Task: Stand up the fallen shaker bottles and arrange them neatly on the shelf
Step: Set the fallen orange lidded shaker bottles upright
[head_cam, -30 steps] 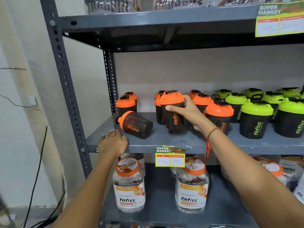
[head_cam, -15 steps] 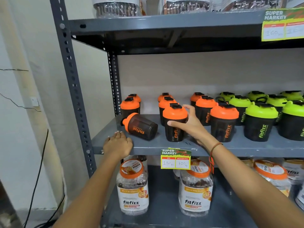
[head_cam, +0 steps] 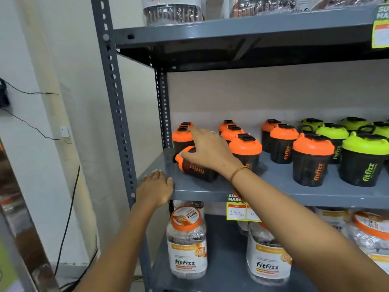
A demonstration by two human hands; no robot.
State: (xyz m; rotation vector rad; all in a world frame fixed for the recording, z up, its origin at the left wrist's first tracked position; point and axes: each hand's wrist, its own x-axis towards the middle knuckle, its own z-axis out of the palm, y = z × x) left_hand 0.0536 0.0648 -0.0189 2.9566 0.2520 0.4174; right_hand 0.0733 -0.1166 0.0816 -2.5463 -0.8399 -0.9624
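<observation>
One orange-lidded black shaker bottle (head_cam: 196, 169) lies on its side at the left end of the grey middle shelf (head_cam: 273, 187), lid pointing left. My right hand (head_cam: 207, 151) hovers over it with fingers spread, thumb near the lid, gripping nothing. My left hand (head_cam: 155, 187) rests flat on the shelf's front left corner. Several orange-lidded shakers (head_cam: 246, 149) stand upright in rows behind and to the right. Green-lidded shakers (head_cam: 363, 159) stand upright further right.
The grey steel upright (head_cam: 117, 114) bounds the shelf on the left, with a wall behind it. A yellow price tag (head_cam: 237, 211) hangs on the shelf's front edge. Clear fitfizz jars (head_cam: 187, 243) stand on the shelf below. The shelf above holds more jars.
My right hand let go of the upright orange shaker in the front row and moved left, over the fallen one. The left hand stayed on the shelf corner.
</observation>
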